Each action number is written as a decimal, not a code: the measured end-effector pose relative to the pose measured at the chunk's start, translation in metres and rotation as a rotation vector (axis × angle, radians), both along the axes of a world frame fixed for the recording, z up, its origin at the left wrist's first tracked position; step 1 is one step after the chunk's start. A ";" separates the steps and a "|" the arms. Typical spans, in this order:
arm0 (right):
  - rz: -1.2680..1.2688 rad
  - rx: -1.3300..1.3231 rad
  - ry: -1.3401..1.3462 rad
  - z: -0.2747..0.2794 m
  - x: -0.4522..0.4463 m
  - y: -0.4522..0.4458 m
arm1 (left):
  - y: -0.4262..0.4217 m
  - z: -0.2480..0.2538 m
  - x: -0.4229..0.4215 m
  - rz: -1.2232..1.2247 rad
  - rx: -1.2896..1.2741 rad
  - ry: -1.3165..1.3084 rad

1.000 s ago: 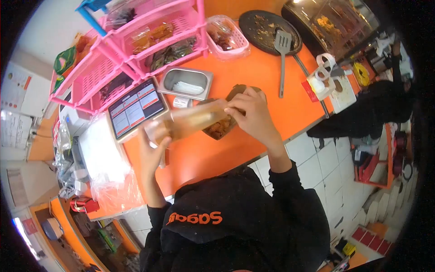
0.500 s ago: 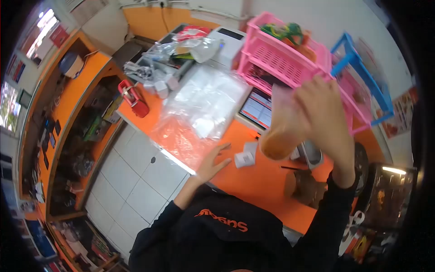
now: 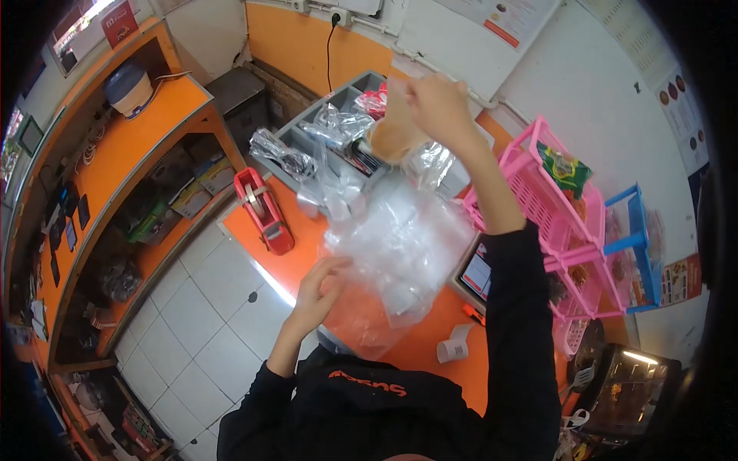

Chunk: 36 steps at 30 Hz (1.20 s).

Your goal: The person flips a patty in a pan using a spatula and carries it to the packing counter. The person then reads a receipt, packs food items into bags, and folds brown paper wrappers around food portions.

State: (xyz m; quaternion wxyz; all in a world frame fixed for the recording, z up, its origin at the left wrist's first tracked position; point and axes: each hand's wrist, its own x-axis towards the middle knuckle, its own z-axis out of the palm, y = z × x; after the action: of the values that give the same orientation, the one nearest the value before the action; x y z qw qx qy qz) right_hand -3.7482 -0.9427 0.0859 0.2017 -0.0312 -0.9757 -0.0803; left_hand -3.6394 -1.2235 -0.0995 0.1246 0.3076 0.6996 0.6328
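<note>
My right hand is closed on the top of a clear plastic bag with orange-brown contents in its bottom. The bag hangs over the grey divided tray, in front of its wrapped packets. My left hand is empty, its fingers apart, at the near left edge of a pile of clear plastic bags on the orange table. Whether it touches the plastic I cannot tell. A red tape dispenser stands to the left of the pile.
Pink stacked baskets and a blue rack stand on the right. A tablet, partly behind my right sleeve, and a small paper roll lie on the table. Orange shelving lines the left side.
My right hand has carried the bag from the right side of the table to above the tray. My left hand now sits beside the plastic pile's left edge. The view has turned.
</note>
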 end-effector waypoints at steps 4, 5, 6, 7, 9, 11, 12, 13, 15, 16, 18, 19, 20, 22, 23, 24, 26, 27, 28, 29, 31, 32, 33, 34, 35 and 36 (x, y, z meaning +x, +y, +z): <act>0.056 0.000 -0.075 -0.037 -0.059 -0.013 | 0.001 0.000 -0.032 0.033 0.027 -0.050; 0.051 0.013 -0.077 -0.041 -0.068 -0.014 | -0.001 0.000 -0.037 0.049 0.033 -0.073; 0.044 0.024 -0.081 -0.045 -0.075 -0.016 | -0.002 -0.003 -0.041 0.064 0.036 -0.099; 0.035 0.031 -0.087 -0.050 -0.081 -0.017 | -0.005 -0.007 -0.044 0.076 0.029 -0.099; 0.013 -0.063 -0.061 -0.044 -0.091 -0.005 | -0.007 -0.014 -0.052 0.098 0.019 -0.095; -0.014 -0.122 -0.074 -0.030 -0.098 0.001 | -0.003 -0.015 -0.061 0.073 -0.001 -0.026; -0.028 -0.134 -0.102 -0.019 -0.100 0.000 | 0.000 -0.013 -0.064 0.060 -0.012 0.007; -0.043 -0.147 -0.132 -0.016 -0.100 0.000 | 0.004 -0.005 -0.071 0.071 -0.002 0.130; 0.027 -0.071 -0.065 -0.027 -0.103 -0.004 | 0.020 0.020 -0.097 0.091 0.020 0.377; 0.060 -0.032 -0.028 -0.031 -0.104 -0.008 | 0.030 0.030 -0.111 0.148 0.019 0.464; 0.131 -0.027 0.110 -0.057 -0.104 -0.017 | 0.053 0.054 -0.147 0.229 -0.050 0.645; 0.169 -0.023 0.181 -0.069 -0.103 -0.020 | 0.064 0.065 -0.166 0.255 -0.120 0.735; 0.179 -0.082 0.172 -0.077 -0.101 -0.018 | 0.082 0.063 -0.183 0.306 -0.159 0.721; 0.205 -0.198 0.157 -0.083 -0.097 -0.014 | 0.115 0.037 -0.199 0.367 -0.193 0.653; 0.228 -0.296 0.094 -0.078 -0.097 -0.013 | 0.132 0.020 -0.204 0.378 -0.186 0.600; 0.249 -0.396 0.027 -0.073 -0.095 -0.011 | 0.144 0.011 -0.205 0.385 -0.181 0.545; 0.254 -0.506 -0.147 -0.054 -0.093 -0.007 | 0.156 0.010 -0.198 0.430 -0.255 0.450; 0.237 -0.512 -0.255 -0.035 -0.094 -0.005 | 0.160 0.009 -0.195 0.450 -0.291 0.399; 0.219 -0.516 -0.365 -0.025 -0.096 0.001 | 0.163 0.006 -0.196 0.461 -0.329 0.412; 0.204 -0.723 -0.325 -0.023 -0.105 0.014 | 0.166 0.004 -0.199 0.473 -0.369 0.425; 0.170 -1.134 -0.232 -0.027 -0.133 0.048 | 0.168 0.001 -0.203 0.492 -0.413 0.455; 0.217 -1.002 -0.310 -0.046 -0.144 0.063 | 0.167 0.001 -0.203 0.504 -0.419 0.467; 0.264 -0.867 -0.384 -0.081 -0.157 0.082 | 0.166 0.000 -0.203 0.517 -0.424 0.482; 0.318 -0.733 -0.443 -0.121 -0.175 0.095 | 0.161 0.001 -0.206 0.537 -0.357 0.476; 0.442 -0.763 -0.381 -0.177 -0.193 0.111 | 0.158 0.000 -0.205 0.549 -0.286 0.468; 0.457 -0.695 -0.355 -0.194 -0.196 0.111 | 0.155 -0.001 -0.205 0.556 -0.216 0.456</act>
State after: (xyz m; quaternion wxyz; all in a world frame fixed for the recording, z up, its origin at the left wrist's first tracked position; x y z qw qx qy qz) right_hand -3.9440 -0.8317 -0.1077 0.0216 0.1335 -0.9461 0.2944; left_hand -3.8448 -1.0684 -0.1002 -0.1794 0.2238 0.8290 0.4801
